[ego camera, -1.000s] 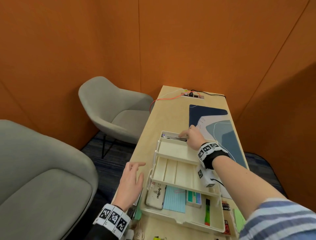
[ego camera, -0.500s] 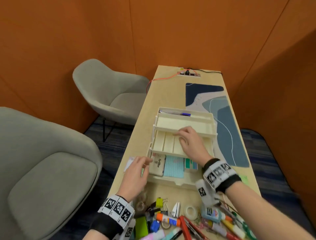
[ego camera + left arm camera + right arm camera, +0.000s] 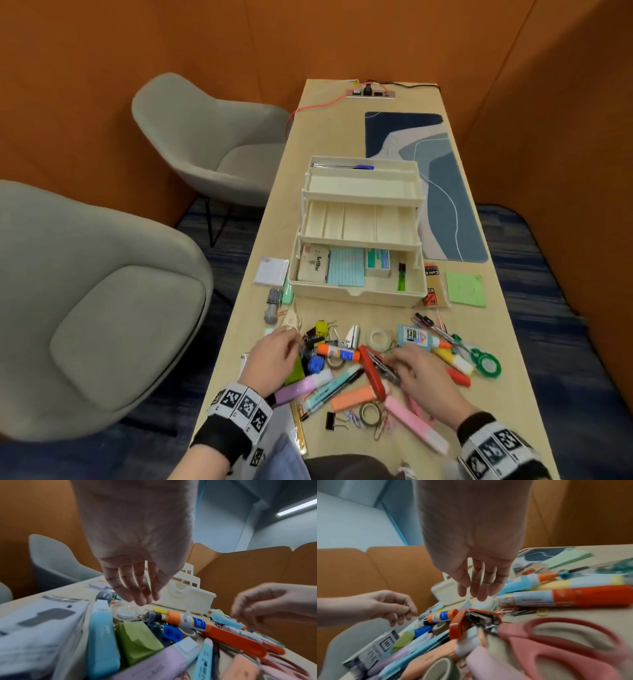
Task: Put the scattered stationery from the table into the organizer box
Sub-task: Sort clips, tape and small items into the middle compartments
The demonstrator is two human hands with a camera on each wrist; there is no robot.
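The cream organizer box (image 3: 356, 294) stands open in tiers at mid-table; a pen (image 3: 342, 167) lies in its top tray and a green marker (image 3: 401, 275) in the bottom one. Scattered stationery lies in front of it: a glue stick (image 3: 337, 353), an orange stapler (image 3: 373, 375), a glue bottle (image 3: 418, 337), highlighters and clips. My left hand (image 3: 287, 339) hovers with relaxed fingers over a clear tape dispenser (image 3: 126, 611), holding nothing. My right hand (image 3: 394, 359) hangs, fingers straight and empty, just above the stapler (image 3: 471, 620).
A white note pad (image 3: 270, 270) lies left of the box, a green sticky pad (image 3: 466, 289) to its right. A blue desk mat (image 3: 445, 205) covers the far right. Two grey chairs (image 3: 212, 137) stand left of the table. Pink scissors (image 3: 565, 642) lie near my right wrist.
My right hand came back from the box's upper trays to the pile. My left hand moved from beside the box to the pile. The view tilted down.
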